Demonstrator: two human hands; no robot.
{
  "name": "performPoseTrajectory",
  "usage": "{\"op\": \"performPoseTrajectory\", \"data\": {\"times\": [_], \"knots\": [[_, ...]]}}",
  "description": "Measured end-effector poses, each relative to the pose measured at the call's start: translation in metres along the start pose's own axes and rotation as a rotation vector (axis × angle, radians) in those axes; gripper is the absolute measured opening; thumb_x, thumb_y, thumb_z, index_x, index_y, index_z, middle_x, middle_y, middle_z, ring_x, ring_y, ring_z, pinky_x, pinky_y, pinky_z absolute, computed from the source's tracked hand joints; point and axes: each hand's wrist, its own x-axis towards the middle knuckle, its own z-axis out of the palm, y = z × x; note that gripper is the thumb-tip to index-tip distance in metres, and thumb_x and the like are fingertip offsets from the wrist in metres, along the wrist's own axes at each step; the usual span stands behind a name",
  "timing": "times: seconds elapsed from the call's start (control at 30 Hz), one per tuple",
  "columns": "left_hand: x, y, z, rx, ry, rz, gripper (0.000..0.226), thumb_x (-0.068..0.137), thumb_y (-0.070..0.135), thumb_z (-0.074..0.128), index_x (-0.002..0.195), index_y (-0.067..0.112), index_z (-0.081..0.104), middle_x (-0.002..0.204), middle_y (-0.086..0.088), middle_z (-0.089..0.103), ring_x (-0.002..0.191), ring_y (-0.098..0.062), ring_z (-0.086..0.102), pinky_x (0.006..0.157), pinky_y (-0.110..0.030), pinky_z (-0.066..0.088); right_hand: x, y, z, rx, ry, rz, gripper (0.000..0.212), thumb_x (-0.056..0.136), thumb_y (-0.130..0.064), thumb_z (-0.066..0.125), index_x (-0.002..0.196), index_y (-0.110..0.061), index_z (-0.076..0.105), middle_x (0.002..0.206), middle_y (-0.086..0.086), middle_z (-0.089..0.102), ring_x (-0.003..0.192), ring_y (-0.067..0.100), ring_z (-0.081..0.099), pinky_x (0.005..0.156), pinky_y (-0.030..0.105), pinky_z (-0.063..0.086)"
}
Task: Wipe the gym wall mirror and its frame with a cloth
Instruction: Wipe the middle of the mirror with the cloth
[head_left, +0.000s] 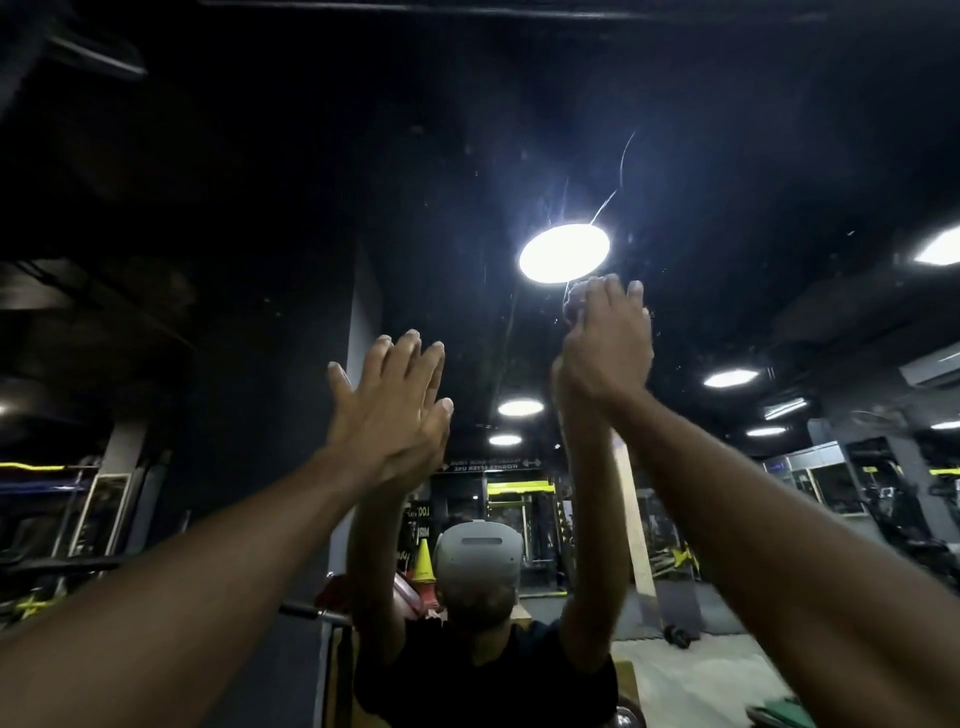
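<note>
The wall mirror (467, 182) fills the view and reflects a dark gym ceiling. My left hand (389, 410) lies flat on the glass with its fingers straight and holds nothing. Higher up and to the right, my right hand (608, 343) presses a small grey cloth (573, 300) against the glass with straight fingers. Only an edge of the cloth shows beside the fingertips. Thin curved streaks (623, 161) mark the glass above the cloth. A pale line along the top (467, 6) may be the mirror's frame, though I cannot tell.
The mirror shows my reflection (478, 571) in a black shirt with a grey headset, both arms raised. A bright round ceiling light (563, 253) is reflected just above my right hand. Racks, a yellow cone (423, 558) and a pale post (636, 519) appear in the reflection.
</note>
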Motion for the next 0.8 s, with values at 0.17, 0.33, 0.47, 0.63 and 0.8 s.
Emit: {"op": "performPoseTrajectory", "data": {"times": [0.17, 0.33, 0.47, 0.63, 0.8], "knots": [[-0.006, -0.001, -0.001, -0.035, -0.004, 0.013, 0.069, 0.102, 0.059, 0.027, 0.162, 0.035, -0.001, 0.171, 0.004, -0.005, 0.157, -0.021, -0.007, 0.120, -0.070, 0.006, -0.042, -0.055, 0.026, 0.079, 0.001, -0.170, 0.030, 0.101, -0.016, 0.052, 0.130, -0.024, 0.052, 0.138, 0.002, 0.050, 0.132, 0.024, 0.046, 0.106, 0.042, 0.045], [-0.030, -0.007, 0.002, -0.083, -0.013, 0.056, 0.066, 0.104, 0.053, 0.031, 0.162, 0.034, 0.006, 0.171, 0.002, -0.003, 0.157, -0.020, -0.007, 0.123, -0.065, 0.002, -0.075, 0.012, 0.002, 0.003, -0.209, -0.520, 0.045, 0.102, -0.016, 0.052, 0.146, -0.027, 0.048, 0.155, -0.004, 0.044, 0.147, 0.020, 0.034, 0.121, 0.041, 0.028], [-0.055, 0.002, 0.002, -0.124, -0.050, 0.095, 0.064, 0.105, 0.046, 0.037, 0.161, 0.032, 0.010, 0.170, 0.000, -0.004, 0.157, -0.021, -0.009, 0.122, -0.059, -0.005, -0.086, 0.031, -0.011, -0.006, 0.018, 0.107, 0.041, 0.102, -0.020, 0.037, 0.141, -0.021, 0.048, 0.145, 0.003, 0.049, 0.141, 0.029, 0.041, 0.119, 0.049, 0.033], [-0.072, 0.020, 0.011, -0.176, -0.081, 0.072, 0.065, 0.107, 0.033, 0.032, 0.162, 0.030, -0.002, 0.170, -0.002, -0.013, 0.156, -0.023, -0.018, 0.124, -0.061, -0.004, -0.157, 0.005, -0.012, 0.045, -0.266, -0.351, 0.047, 0.107, -0.029, 0.040, 0.154, -0.026, 0.038, 0.162, -0.006, 0.031, 0.154, 0.019, 0.016, 0.120, 0.029, 0.013], [-0.077, 0.030, 0.015, -0.204, -0.055, 0.212, 0.066, 0.102, 0.045, 0.037, 0.161, 0.034, 0.009, 0.170, -0.003, -0.005, 0.157, -0.023, -0.008, 0.121, -0.068, -0.001, -0.133, 0.065, -0.027, -0.040, -0.222, -0.080, 0.061, 0.101, -0.050, 0.021, 0.155, -0.027, 0.036, 0.163, 0.001, 0.033, 0.153, 0.027, 0.025, 0.122, 0.053, 0.028]]}}
